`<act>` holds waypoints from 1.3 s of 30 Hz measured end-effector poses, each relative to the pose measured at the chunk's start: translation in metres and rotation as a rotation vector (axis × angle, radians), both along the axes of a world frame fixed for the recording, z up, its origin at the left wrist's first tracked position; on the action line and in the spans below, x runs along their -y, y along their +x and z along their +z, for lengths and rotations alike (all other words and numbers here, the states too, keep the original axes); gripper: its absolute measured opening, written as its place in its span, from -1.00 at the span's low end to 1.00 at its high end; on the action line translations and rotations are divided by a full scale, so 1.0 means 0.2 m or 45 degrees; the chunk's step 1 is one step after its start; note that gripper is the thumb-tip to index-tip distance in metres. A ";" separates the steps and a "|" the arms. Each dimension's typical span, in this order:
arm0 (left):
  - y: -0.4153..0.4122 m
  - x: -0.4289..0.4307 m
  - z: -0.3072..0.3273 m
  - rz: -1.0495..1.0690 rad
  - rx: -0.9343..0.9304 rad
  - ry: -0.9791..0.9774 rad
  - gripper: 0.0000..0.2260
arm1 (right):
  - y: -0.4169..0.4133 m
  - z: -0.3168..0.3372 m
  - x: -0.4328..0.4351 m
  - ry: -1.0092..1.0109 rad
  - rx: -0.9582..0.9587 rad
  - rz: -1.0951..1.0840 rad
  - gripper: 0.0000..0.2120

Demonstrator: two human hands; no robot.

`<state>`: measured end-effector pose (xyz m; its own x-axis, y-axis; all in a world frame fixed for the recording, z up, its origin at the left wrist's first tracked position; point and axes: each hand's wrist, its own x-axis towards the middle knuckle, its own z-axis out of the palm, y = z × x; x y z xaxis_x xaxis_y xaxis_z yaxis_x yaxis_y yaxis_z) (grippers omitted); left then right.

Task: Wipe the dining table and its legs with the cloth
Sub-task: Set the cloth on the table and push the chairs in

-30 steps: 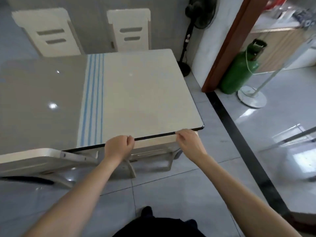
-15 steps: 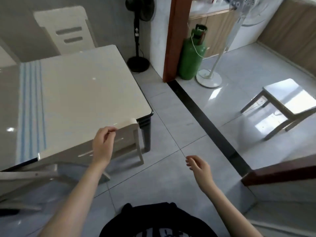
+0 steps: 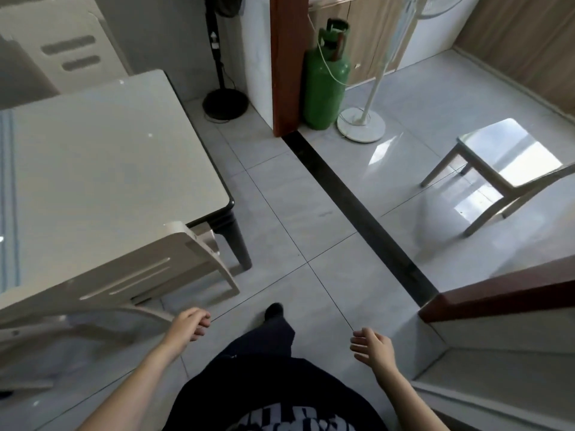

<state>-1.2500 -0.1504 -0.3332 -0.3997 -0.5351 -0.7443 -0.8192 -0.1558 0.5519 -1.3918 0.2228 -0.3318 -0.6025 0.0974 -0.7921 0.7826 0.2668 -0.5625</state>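
dining table [image 3: 102,169] stands at left, top bare; one dark leg [image 3: 238,244] shows at its near corner, a pale chair [image 3: 130,275] tucked against the near edge. no cloth in view. left hand [image 3: 186,326] loosely curled, holding nothing; right hand [image 3: 371,346] open, fingers slightly spread, empty. both hang clear of the table. judgement: fetch the cloth first, then wipe the top before the legs.
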 end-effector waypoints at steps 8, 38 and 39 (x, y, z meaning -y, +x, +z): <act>-0.31 0.01 -0.19 0.225 0.122 0.117 -0.83 | -0.65 -0.07 0.18 0.008 -0.073 0.137 -0.74; -2.68 0.43 -0.06 0.917 0.005 0.222 -0.78 | -3.84 -0.02 1.44 0.125 -0.124 0.788 -0.82; -2.69 0.43 -0.05 0.988 0.028 0.221 -0.79 | -3.91 -0.02 1.55 0.114 -0.131 0.846 -0.83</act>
